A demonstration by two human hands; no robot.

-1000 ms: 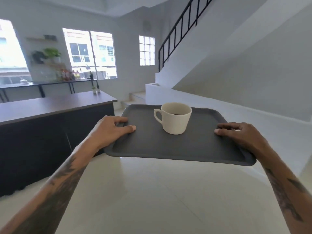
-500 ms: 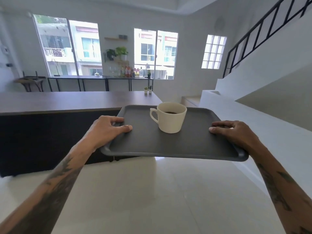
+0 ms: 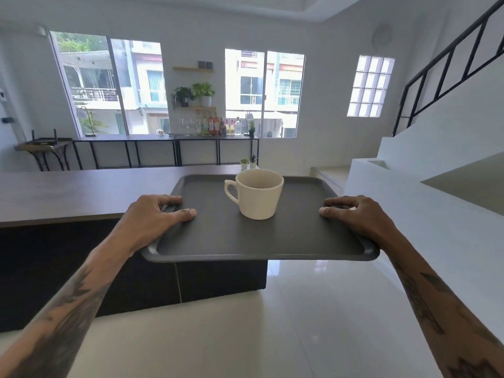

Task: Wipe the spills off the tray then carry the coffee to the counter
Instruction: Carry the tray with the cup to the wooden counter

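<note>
A dark grey tray (image 3: 218,241) is held level in the air in front of me. My left hand (image 3: 152,216) grips its left rim and my right hand (image 3: 357,216) grips its right rim, thumbs lying on the tray's surface. A cream coffee cup (image 3: 257,196) stands upright near the tray's far middle, handle to the left; dark coffee barely shows inside. The dark-topped counter (image 3: 81,189) stretches across the left and centre, and the tray's far left part overlaps its near edge in view.
Two small potted plants (image 3: 248,162) stand at the counter's far right end. A long side table (image 3: 163,137) with bottles runs under the windows. White stairs with a black railing (image 3: 436,72) rise on the right. Glossy white floor (image 3: 272,323) lies below.
The view has swung left and closer to the counter, which now spans the frame in front of the tray. Both hands keep the same grip and the cup has stayed put.
</note>
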